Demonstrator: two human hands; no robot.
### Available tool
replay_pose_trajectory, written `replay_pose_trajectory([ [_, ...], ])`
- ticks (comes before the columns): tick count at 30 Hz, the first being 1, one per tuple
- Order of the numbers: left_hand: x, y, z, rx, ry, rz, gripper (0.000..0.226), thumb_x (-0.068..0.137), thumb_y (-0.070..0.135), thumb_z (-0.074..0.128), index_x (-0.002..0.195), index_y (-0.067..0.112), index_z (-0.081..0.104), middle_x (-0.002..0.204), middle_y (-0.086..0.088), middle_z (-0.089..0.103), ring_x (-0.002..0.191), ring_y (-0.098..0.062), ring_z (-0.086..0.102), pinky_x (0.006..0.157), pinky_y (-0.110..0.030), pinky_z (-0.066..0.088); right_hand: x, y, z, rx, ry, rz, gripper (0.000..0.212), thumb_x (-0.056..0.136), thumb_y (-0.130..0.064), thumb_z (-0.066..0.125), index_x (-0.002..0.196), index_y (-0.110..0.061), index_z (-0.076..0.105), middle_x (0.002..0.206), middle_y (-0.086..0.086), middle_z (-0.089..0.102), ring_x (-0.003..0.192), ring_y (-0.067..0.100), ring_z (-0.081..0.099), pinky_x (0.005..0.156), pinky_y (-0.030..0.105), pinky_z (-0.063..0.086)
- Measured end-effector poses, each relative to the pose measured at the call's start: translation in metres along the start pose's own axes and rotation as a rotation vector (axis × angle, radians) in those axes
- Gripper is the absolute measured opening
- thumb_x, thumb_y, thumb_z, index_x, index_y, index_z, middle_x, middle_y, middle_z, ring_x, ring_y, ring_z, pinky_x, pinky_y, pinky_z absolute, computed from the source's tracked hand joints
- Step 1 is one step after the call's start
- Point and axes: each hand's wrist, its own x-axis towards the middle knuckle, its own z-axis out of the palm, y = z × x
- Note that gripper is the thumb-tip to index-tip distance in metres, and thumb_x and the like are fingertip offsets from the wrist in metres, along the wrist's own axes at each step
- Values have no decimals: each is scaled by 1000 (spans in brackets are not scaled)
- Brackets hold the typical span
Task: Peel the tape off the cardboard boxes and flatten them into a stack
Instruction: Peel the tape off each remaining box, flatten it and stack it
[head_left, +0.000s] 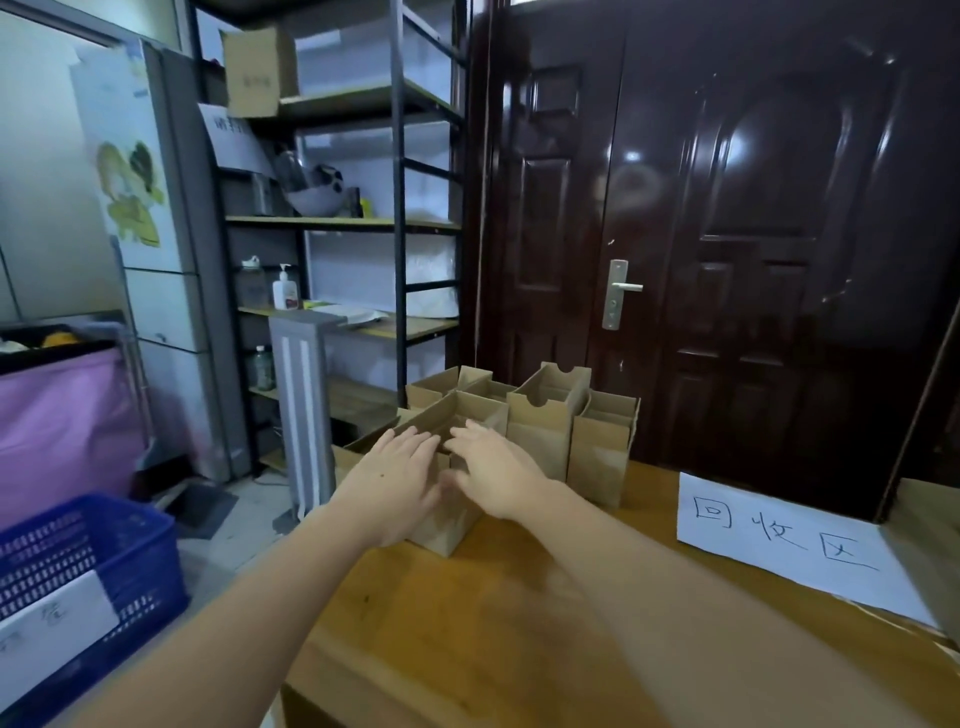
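left hand (397, 480) and right hand (493, 475) both lie over the nearest cardboard box (441, 525), fingers fairly straight and spread, tips at its open top edge; nothing is pinched or wrapped, though the frame is motion-blurred. judgement: flat hands on either side suit steadying the box or pulling it closer before hunting for tape. no tape can be made out.

this box stands at the near left of a tight cluster of cardboard boxes (550, 415) on the wooden table (467, 623), all upright, tops open, apparently empty; none flattened yet. grouping them keeps each within reach.

white handwritten sheet (779, 540) lies well right, probably marking where the stack goes. blue basket (88, 571) sits on the floor to the left; contents not visible.
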Motion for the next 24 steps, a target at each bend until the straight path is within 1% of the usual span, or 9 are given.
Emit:
replay_pose_trajectory([
  [3,0,-4,-3,26,10,23,68,105,48,38,163,16,22,167,-2,28,156,-18,17,128,-39,3,-16,4,-1,80,50,-6,31,104,-32,55,128,-16,64,149,3,54,153,20,27,117,41,36],
  [5,1,-4,-4,27,21,36,69,103,48,42,162,17,24,166,-1,30,156,-18,18,128,-39,3,-31,9,-6,107,56,-3,21,104,-32,56,109,-15,67,140,3,60,152,20,29,113,43,40],
  [8,2,4,-4,-2,57,66,68,101,50,46,160,19,31,164,0,35,154,-16,22,128,-38,2,-58,15,-14,180,64,-12,14,103,-30,57,97,-19,64,148,3,56,153,20,25,117,48,36],
  [11,1,19,-2,-34,70,109,68,98,61,49,155,25,40,160,3,41,151,-13,30,128,-38,5,-92,29,-23,228,90,-15,14,103,-29,58,89,-27,59,152,2,52,154,17,24,119,49,34],
  [13,-4,33,-1,-86,70,131,65,96,67,46,150,30,46,155,8,47,145,-12,39,128,-38,8,-117,43,-29,247,111,4,14,102,-29,59,89,-25,62,151,1,53,153,15,25,119,48,35],
  [16,-18,66,2,-230,80,154,53,95,68,39,138,39,51,146,8,56,140,-21,47,121,-39,22,-160,69,-37,293,177,54,12,100,-25,63,89,-25,67,147,0,58,151,11,28,117,44,38],
  [20,-33,125,14,-440,57,141,30,101,61,38,126,49,52,145,8,56,150,-23,34,116,-48,35,-224,101,-39,356,260,197,14,100,-24,64,106,-25,78,136,-6,65,142,-5,33,117,31,36],
  [21,-36,138,19,-501,33,143,32,101,64,35,124,52,51,146,11,54,151,-21,30,114,-49,36,-239,106,-39,381,275,255,18,101,-24,63,112,-24,77,136,-7,65,141,-5,34,118,30,34],
  [24,-42,173,30,-723,28,133,48,97,79,23,122,54,56,155,18,45,156,-13,17,121,-53,25,-271,114,-43,484,309,434,33,103,-33,58,133,-21,68,146,-4,56,146,5,37,121,27,28],
])
